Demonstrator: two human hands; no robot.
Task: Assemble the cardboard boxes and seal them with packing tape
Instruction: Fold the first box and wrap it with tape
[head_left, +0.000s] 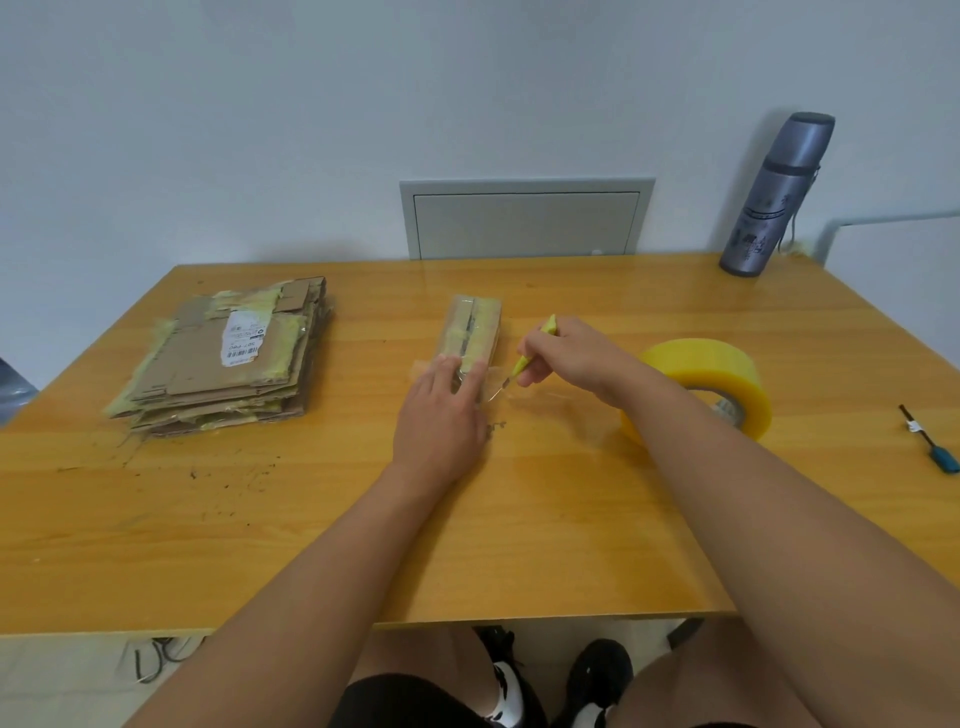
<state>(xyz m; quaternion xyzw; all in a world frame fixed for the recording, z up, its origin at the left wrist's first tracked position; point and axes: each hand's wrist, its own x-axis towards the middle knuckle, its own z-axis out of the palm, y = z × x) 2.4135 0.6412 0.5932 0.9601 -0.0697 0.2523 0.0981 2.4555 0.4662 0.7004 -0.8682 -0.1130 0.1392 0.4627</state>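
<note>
While the left hand (439, 410) lies flat with straight fingers pressing on the near end of a small box (474, 328) at the middle of the table (311, 519), the right hand (563, 358) pinches a yellow-green cutter (535, 345) between curled fingers, its tip touching a clear strip of tape (524, 392) that runs from the box toward the tape roll (701, 384). That roll stands on edge just right of the right wrist. A stack of flattened cartons (228, 358) with old tape and a label lies at the left of the table, well apart from the box. A grey flask (774, 197) stands at the far right corner, and a small blue-tipped tool (930, 441) lies near the right edge.
</note>
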